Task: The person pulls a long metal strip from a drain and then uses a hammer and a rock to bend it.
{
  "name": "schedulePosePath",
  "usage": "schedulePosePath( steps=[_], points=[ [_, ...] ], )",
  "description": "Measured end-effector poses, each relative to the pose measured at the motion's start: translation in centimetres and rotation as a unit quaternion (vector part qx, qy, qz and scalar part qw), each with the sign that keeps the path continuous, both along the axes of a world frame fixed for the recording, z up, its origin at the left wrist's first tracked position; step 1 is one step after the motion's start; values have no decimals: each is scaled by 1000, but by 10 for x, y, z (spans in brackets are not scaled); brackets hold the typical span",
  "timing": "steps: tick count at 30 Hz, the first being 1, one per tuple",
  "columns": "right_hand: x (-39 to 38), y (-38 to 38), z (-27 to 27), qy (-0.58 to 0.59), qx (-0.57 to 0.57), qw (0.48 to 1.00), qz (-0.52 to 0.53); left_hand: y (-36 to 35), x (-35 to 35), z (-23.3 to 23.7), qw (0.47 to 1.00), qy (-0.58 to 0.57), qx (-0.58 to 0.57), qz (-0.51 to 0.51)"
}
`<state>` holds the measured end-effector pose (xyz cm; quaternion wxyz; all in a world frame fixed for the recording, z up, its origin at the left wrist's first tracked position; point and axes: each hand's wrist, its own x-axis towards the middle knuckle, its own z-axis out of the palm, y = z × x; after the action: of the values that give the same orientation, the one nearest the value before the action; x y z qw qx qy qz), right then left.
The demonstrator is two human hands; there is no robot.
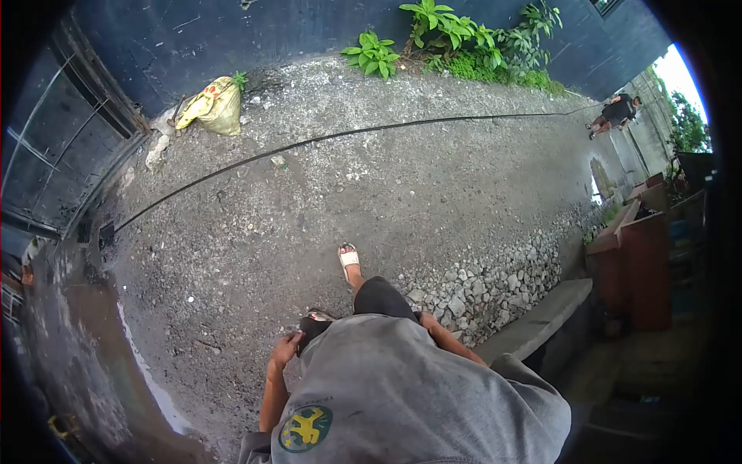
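My left hand point(287, 346) is closed at the left side of my black shorts point(384, 298), its fingers pinching the fabric. On the other side, my right hand point(427, 320) looks curled against the shorts too, partly hidden by the cloth. A grey shirt point(402, 387) with a round green and yellow print covers my body. Below the shorts, one foot in a pale sandal point(348, 258) is set forward on the gravel ground. The other foot point(320, 315) is mostly covered by the shorts.
A black cable point(325, 138) runs across the ground. By the dark wall lies a yellowish sack point(221, 108); plants point(456, 31) grow further right. Loose stones point(495, 278) border a concrete ledge point(533, 321). Wet ground point(108, 332) is at left. Another person point(617, 112) stands far off.
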<state>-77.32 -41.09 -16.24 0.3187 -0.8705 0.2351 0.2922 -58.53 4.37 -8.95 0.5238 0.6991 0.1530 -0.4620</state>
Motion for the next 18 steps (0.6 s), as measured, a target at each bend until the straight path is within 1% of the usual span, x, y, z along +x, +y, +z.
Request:
schedulePosePath(
  steps=[1, 2, 3, 4, 5, 6, 7, 8, 9, 10, 12, 13, 14, 15, 16, 17, 18],
  points=[
    [-9, 15, 30, 4, 2, 1000, -14, 4, -6, 23, 995, 19, -41, -85],
    [-3, 29, 65, -46, 27, 994, -94, 13, -11, 32, 994, 23, -40, -103],
    [8, 39, 98, -101, 48, 978, -175, 21, -14, 36, 979, 10, -90, -185],
    [19, 50, 131, -95, 82, 971, -201, 25, -12, 43, 953, -4, -142, -267],
    [30, 57, 150, -94, 115, 962, -230, 26, -6, 64, 955, -34, -147, -254],
    [34, 58, 152, -128, 106, 975, -145, 26, 1, 92, 956, -64, -155, -242],
    [37, 59, 155, -158, 92, 981, -59, 29, 7, 113, 969, -50, -143, -197],
    [44, 60, 164, -133, 68, 989, -18, 31, 14, 137, 979, -35, -130, -153],
    [49, 63, 178, -103, 49, 993, 28, 33, 21, 173, 984, -52, -119, -118],
    [54, 67, 199, -105, 43, 993, 14, 37, 26, 208, 989, -69, -107, -75],
    [68, 75, 247, -152, 82, 977, 123, 49, 26, 248, 965, -69, -252, -10],
    [71, 77, 262, -156, 76, 978, 119, 57, 26, 265, 960, -77, -266, -48],
    [73, 77, 274, -108, 170, 967, 159, 66, 26, 278, 953, -84, -278, -87],
    [71, 76, 284, -60, 262, 943, 196, 72, 22, 287, 951, -85, -282, -95],
    [67, 75, 289, -65, 258, 946, 187, 78, 18, 295, 961, -65, -211, -168],
    [61, 74, 292, -65, 226, 952, 194, 77, 17, 305, 960, -47, -139, -238],
    [57, 71, 296, -66, 195, 958, 200, 71, 15, 315, 957, -50, -141, -248]
  ],
)
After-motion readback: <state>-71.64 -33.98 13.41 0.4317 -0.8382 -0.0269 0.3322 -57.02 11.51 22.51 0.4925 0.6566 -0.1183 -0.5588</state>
